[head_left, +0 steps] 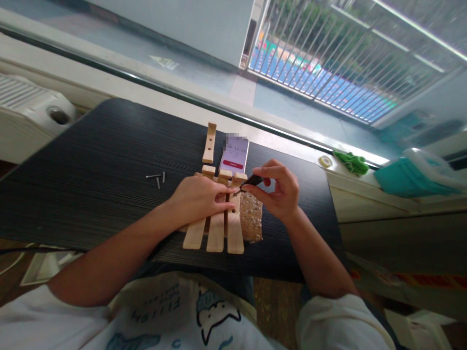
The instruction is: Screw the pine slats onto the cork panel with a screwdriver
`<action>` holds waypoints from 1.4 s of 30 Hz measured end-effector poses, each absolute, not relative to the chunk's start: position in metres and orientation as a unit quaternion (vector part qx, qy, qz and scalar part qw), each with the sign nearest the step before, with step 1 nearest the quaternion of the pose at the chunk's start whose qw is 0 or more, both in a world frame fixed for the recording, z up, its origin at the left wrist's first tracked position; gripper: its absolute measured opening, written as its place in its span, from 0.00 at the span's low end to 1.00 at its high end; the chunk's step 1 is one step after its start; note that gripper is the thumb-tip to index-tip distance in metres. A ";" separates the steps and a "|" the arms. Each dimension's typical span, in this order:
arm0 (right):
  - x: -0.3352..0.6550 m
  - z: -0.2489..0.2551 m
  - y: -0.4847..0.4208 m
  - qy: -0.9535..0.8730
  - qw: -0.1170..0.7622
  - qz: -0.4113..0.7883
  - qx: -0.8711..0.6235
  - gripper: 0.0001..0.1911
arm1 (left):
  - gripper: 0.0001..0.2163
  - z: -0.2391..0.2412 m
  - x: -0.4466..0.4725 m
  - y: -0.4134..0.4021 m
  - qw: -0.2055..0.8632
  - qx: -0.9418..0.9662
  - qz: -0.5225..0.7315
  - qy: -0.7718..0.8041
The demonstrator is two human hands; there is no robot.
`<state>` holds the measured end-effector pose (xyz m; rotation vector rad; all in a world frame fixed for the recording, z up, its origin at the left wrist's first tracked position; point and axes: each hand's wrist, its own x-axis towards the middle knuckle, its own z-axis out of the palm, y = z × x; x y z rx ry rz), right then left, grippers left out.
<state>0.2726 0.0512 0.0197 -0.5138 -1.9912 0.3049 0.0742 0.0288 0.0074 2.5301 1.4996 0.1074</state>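
Note:
My left hand (199, 197) lies palm down across a row of three pale wooden hook-shaped pieces (216, 238), its visible finger and thumb stretched apart over the rightmost piece (235, 238). Pinched in my right hand (279, 189) is a small black-handled screwdriver (254, 181), slanting down to the left. Its tip meets the rightmost piece near an upper hole, close to my left fingertip; whether a screw sits there is too small to tell. A lower hole stays bare. Beneath the pieces is a brown block wrapped in bubbly plastic (251, 218).
Three loose screws (158, 179) lie left of my hands on the black table (91, 180). A separate wooden hook (209, 146) and a lit phone (234, 154) are behind the row. On the sill are a tape roll (324, 161), a green cloth (350, 163) and a teal container (399, 175).

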 end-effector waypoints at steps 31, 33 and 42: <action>0.289 0.030 0.052 -0.847 0.354 0.323 -0.230 0.17 | 0.22 0.014 0.076 0.027 0.119 0.846 0.009 0.521; 0.289 0.033 0.052 -0.858 0.344 0.303 -0.231 0.17 | 0.22 0.014 0.076 0.027 0.121 0.845 0.012 0.520; 0.288 0.032 0.052 -0.859 0.375 0.244 -0.251 0.16 | 0.22 0.011 0.075 0.027 0.120 0.847 0.020 0.518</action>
